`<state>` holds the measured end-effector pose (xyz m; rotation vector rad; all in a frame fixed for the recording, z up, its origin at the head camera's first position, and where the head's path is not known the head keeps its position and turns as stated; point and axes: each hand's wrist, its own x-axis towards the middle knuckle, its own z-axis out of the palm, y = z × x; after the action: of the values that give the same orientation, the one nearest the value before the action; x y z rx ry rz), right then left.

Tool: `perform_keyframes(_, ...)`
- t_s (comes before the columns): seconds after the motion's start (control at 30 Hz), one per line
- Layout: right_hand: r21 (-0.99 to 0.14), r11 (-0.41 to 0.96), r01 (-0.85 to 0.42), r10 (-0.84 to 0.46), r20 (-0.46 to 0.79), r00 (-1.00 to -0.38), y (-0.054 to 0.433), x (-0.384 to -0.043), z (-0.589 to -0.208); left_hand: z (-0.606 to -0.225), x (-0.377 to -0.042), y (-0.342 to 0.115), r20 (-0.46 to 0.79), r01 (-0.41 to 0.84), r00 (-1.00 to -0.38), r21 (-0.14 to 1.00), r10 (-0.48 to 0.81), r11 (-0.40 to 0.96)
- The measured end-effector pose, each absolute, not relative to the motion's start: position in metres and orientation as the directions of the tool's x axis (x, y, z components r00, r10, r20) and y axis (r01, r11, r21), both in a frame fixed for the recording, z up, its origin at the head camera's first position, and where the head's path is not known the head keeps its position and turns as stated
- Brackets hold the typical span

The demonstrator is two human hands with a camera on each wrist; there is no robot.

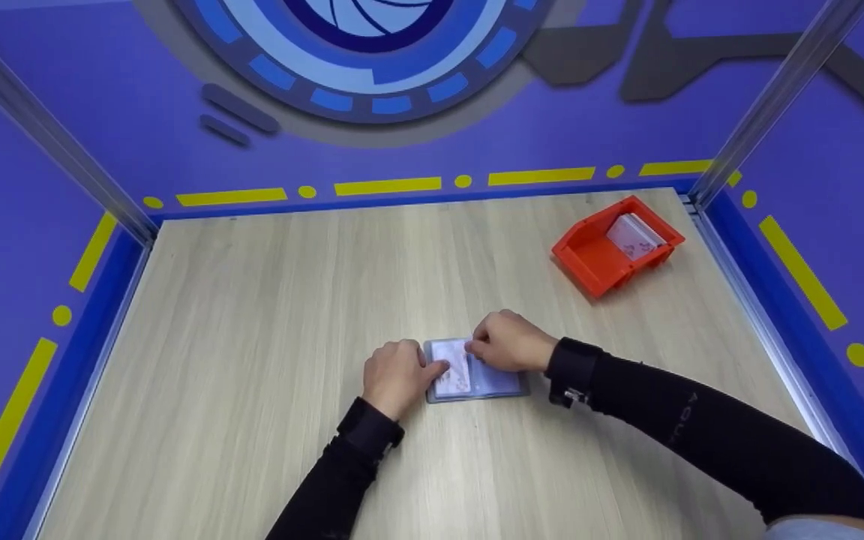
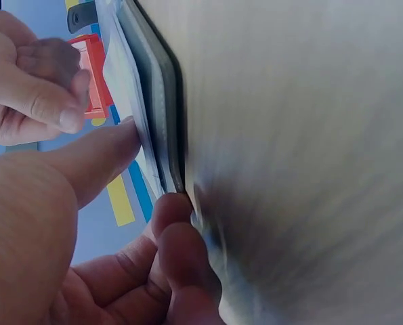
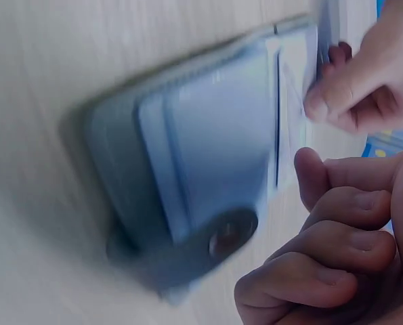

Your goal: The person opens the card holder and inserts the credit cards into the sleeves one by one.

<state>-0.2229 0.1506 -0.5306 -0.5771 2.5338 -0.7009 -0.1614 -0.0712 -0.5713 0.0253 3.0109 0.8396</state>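
Observation:
An open card holder (image 1: 498, 384) with clear sleeves lies on the wooden table. On its left page is a pale card (image 1: 454, 358) with reddish print. My left hand (image 1: 394, 379) grips the holder's left edge, thumb on top and fingers at the lower edge in the left wrist view. Over the right page, my right hand (image 1: 511, 343) has its fingers curled, their tips beside the card's right edge; nothing shows between them. A dark strap (image 3: 181, 252) with a round snap stretches from the holder in the right wrist view.
Toward the back right of the table (image 1: 289, 300) stands a red bin (image 1: 598, 261) with a stack of cards (image 1: 634, 236) in it. Blue-purple panels (image 1: 402, 161) with yellow markings enclose the back and sides, framed by metal posts (image 1: 769, 94).

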Motion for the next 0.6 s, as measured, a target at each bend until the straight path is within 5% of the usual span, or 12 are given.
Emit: perform_keyframes(0.6,-0.451,0.861,-0.237,-0.406,-0.328,-0.853,0.194,-0.25,-0.527,-0.568,-0.161,-0.071,-0.055,-0.026,-0.998,0.537,0.004,0.843)
